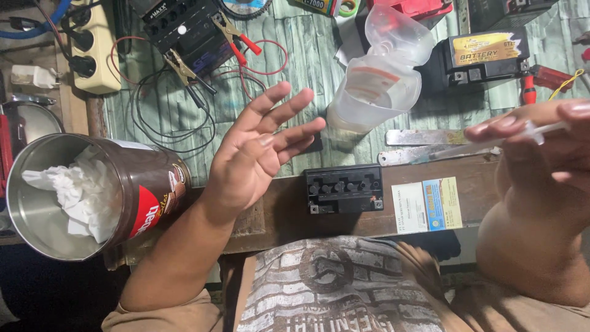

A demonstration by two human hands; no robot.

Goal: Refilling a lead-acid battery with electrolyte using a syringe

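Note:
My left hand hovers palm up and open above the bench, fingers spread, holding nothing. It sits between a brown metal can stuffed with white tissue and a small black battery with a row of open cell holes on top. My right hand is raised at the right edge, fingers pinched on a thin clear syringe that points left over the bench. A clear plastic jug stands behind the small battery.
A black charger with clamp leads and looped red and black wires lies at the back left beside a cream power strip. A larger black battery sits back right. Flat metal strips and a label card lie nearby.

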